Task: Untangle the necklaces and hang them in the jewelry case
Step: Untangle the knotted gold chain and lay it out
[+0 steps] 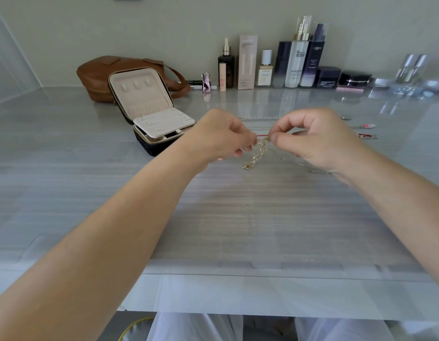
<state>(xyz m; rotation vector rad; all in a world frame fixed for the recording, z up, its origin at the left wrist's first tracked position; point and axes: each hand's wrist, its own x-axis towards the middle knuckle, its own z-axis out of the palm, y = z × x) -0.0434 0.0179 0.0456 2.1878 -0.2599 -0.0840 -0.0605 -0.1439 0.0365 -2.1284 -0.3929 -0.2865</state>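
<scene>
A tangle of gold chain necklaces [256,153] hangs between my two hands above the grey table, its lower end touching the surface. My left hand [219,137] pinches the left side of the tangle, where a thin red cord shows. My right hand [317,139] pinches the right side with thumb and forefinger. A fine chain trails from the tangle to the right under my right hand. The jewelry case [152,112] stands open to the left of my hands, its cream lid upright with three hooks and a cream insert lying over the base.
More necklaces lie behind my hands: silver chains [260,118] and red-beaded pieces [367,136] at the right. A brown leather bag [120,75] sits behind the case. Cosmetic bottles and jars [297,62] line the back wall. The table's front edge [262,274] is near my lap.
</scene>
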